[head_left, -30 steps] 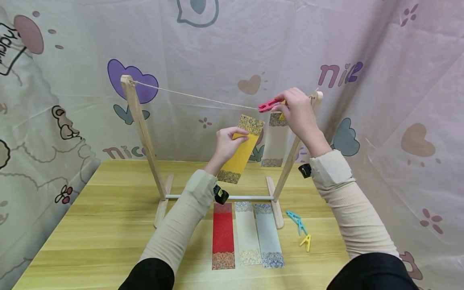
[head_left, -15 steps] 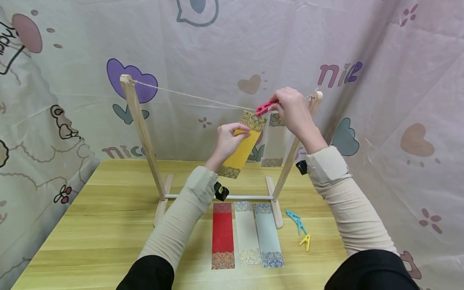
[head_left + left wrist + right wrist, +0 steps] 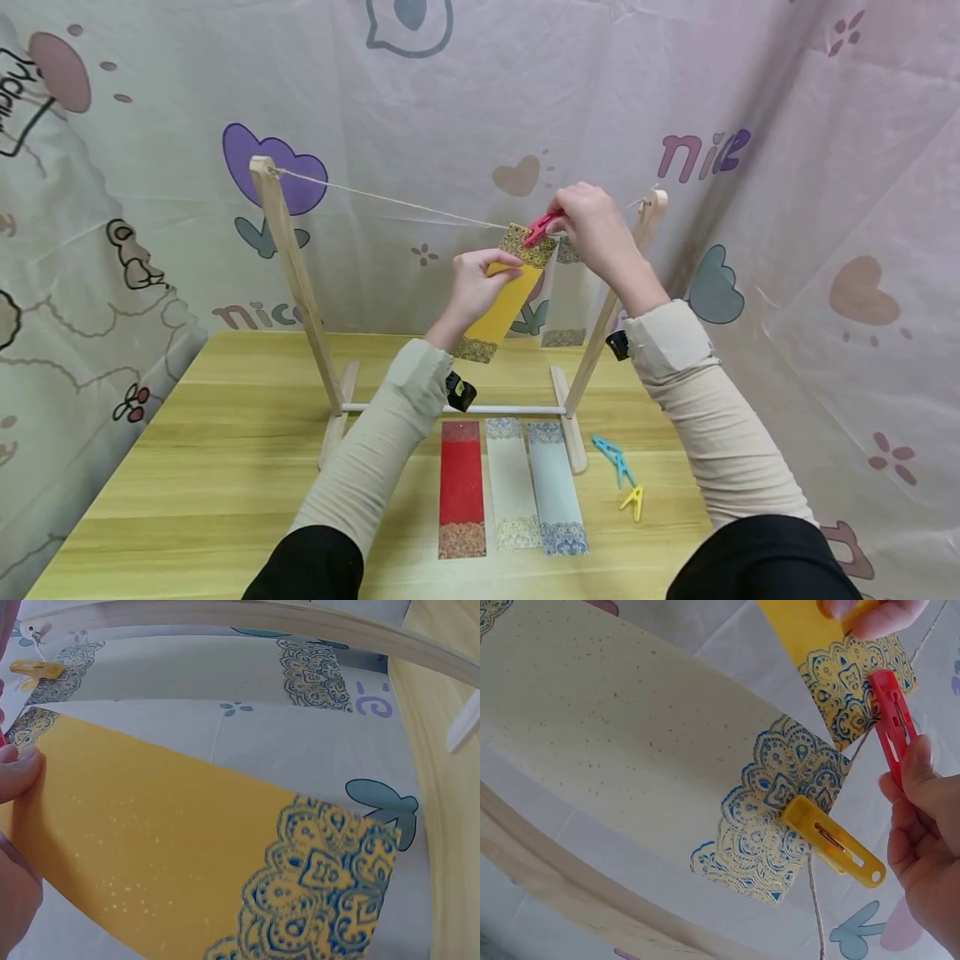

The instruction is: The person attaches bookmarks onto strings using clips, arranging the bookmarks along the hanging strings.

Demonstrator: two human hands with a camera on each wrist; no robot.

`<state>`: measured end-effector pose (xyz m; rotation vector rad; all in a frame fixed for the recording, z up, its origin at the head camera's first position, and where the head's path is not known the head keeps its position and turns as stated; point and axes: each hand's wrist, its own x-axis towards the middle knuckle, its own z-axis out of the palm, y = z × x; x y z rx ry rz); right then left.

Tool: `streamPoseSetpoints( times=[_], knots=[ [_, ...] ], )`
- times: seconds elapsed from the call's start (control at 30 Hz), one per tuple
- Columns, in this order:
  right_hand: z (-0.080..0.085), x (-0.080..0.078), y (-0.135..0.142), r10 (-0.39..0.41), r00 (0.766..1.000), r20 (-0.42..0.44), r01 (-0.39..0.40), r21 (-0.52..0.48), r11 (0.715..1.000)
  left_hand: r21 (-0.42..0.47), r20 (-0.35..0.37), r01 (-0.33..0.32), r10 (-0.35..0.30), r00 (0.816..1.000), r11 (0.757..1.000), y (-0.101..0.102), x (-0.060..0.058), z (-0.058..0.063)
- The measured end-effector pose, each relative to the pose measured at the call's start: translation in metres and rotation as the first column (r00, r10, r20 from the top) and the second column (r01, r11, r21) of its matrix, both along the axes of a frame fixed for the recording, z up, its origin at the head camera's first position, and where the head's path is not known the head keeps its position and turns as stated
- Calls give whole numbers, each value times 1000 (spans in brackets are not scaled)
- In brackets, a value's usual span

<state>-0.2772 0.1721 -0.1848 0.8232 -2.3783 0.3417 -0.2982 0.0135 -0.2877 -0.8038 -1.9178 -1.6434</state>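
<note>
My left hand [image 3: 478,287] pinches a yellow paper strip [image 3: 504,310] with lacy patterned ends, near its upper end. That end is up at the string [image 3: 397,201] of a wooden stand, and the strip slants down to the left. Between thumb and fingers my right hand [image 3: 597,235] pinches a red clothespin [image 3: 892,716], its tip over the strip's patterned end. To the right hangs a cream paper strip [image 3: 630,735], with a yellow clothespin [image 3: 832,840] on its top edge at the string. In the left wrist view, only part of my left hand [image 3: 16,772] shows.
Wooden posts [image 3: 296,283] carry the string, joined low down by a white rod [image 3: 517,409]. On the table [image 3: 187,483] lie a red strip [image 3: 461,483], a whitish strip [image 3: 513,487] and a pale blue strip [image 3: 557,487]. Blue clothespins [image 3: 615,458] and a yellow clothespin [image 3: 634,502] lie right of them.
My right hand has moved left and tilted the red clothespin down onto the yellow strip's top end. My left hand has raised the strip slightly, up to the string.
</note>
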Motion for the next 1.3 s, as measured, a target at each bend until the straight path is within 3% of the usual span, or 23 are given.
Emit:
streamPoseSetpoints(
  times=[0.27,0.5,0.7,0.97,1.3],
  knots=[
    [0,-3,0,14,998,65,-22,122,992,2,8,-7,7,1000,1000,-1,-3,-6],
    [-5,-4,1,-15,1000,10,12,246,969,2,79,-5,5,997,1000,-5,-6,-15],
    [-9,-2,2,-10,1000,-6,11,218,976,-23,109,-3,6,994,1000,-7,-7,-17],
    [-16,-3,8,63,992,-106,-47,144,988,1,143,-7,6,990,1000,-8,-7,-20],
    [-21,-1,13,94,985,-147,-80,97,992,-11,145,-1,2,989,1000,-8,-8,-24]
  ],
)
